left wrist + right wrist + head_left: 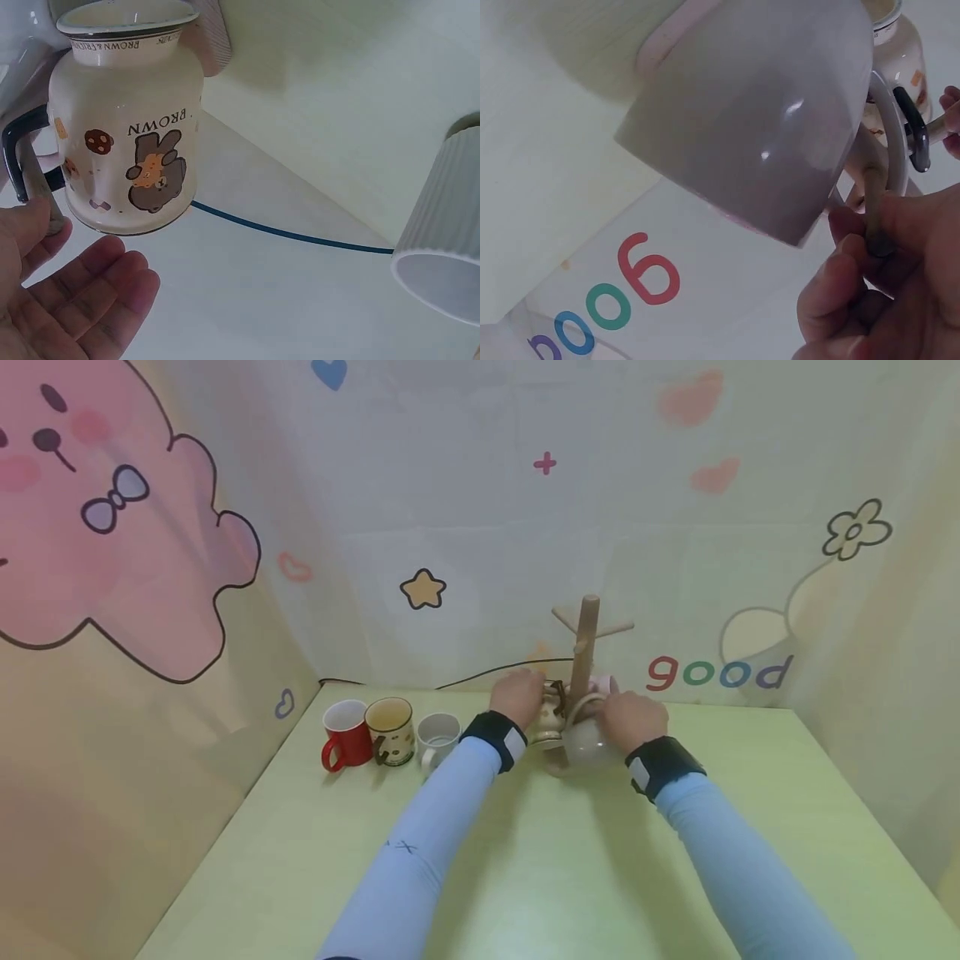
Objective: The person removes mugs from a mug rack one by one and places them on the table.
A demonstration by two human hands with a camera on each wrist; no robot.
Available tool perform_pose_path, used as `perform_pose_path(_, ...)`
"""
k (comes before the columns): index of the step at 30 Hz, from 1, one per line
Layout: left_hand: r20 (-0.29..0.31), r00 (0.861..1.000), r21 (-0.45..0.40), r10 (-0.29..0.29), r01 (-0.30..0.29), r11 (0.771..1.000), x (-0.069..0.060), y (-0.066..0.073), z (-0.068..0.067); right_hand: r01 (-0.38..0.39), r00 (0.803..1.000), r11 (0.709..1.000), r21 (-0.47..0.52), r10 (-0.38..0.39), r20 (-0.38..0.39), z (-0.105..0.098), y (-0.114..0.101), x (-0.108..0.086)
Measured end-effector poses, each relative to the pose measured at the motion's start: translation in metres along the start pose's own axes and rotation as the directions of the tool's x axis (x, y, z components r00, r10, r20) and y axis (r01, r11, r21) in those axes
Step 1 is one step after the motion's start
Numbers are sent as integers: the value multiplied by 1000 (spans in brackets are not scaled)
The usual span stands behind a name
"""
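1. Now the left hand pinches a peg of the light-wood mug tree, where a cream, bear-printed mug with a black handle hangs.
2. Likewise, the right hand pinches another peg, on which a glossy, pale-grey mug hangs by its handle.
3. Leftward, a red mug, a cream patterned mug and a white mug stand on the pale-green table.

A pale green worktop spreads beneath both hands. Upright to the left of the left hand stand a white mug, nearest, then a patterned cream mug, then a red mug. Between left and right hand stands a wooden rack.
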State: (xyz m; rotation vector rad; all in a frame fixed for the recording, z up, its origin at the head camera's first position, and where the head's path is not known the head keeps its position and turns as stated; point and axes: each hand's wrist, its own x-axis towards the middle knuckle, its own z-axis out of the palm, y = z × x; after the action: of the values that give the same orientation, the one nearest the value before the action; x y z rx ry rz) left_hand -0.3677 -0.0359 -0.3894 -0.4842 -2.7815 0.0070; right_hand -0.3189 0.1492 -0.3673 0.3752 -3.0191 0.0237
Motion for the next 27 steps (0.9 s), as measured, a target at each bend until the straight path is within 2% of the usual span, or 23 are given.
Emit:
perform_pose_path(14, 42, 999, -41, -3, 4, 999, -5, 9, -6, -53, 998, 997, 47, 54, -25, 0, 12, -1)
perform_pose_path(20, 45, 999, -55, -2, 5, 998, -6, 8, -5, -67, 997, 995, 74, 71, -43, 4, 14, 1)
perform_pose_path(27, 59, 998, -36, -13, 15, 999, -8, 4, -5, -58, 997, 997, 61, 61, -55, 7, 12, 1)
